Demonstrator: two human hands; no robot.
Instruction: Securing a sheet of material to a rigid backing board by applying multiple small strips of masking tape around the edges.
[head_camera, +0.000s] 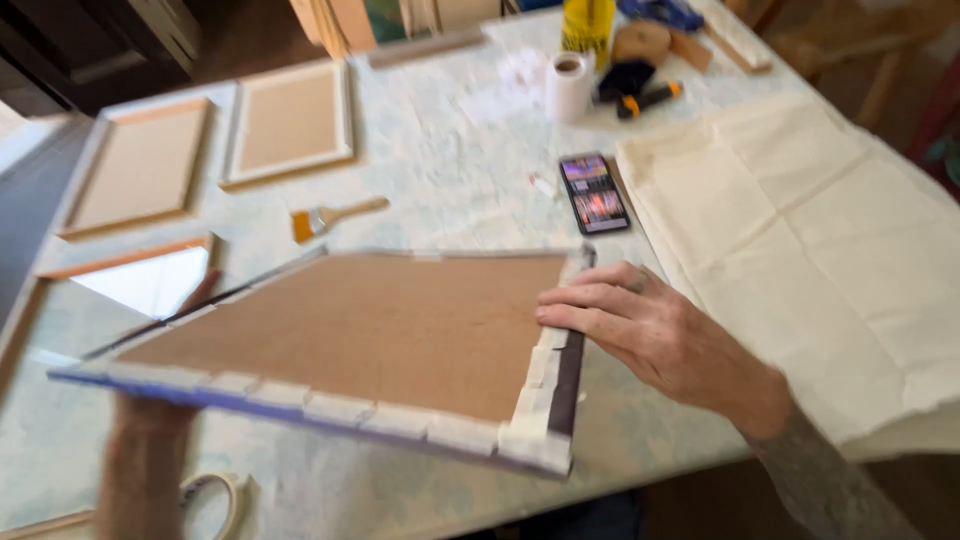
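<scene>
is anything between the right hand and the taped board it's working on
Nothing visible. The right hand rests directly on the right edge of the taped board, fingers on the tape strips. The left hand is mostly hidden beneath the board's raised left side.

Smartphone lies face up on the marbled table, its lit screen a dark rectangle of many small colourful tiles | it sits just left of a cream cloth | yellow container with a dark label band stands at the table's far edge, details blurred
</scene>
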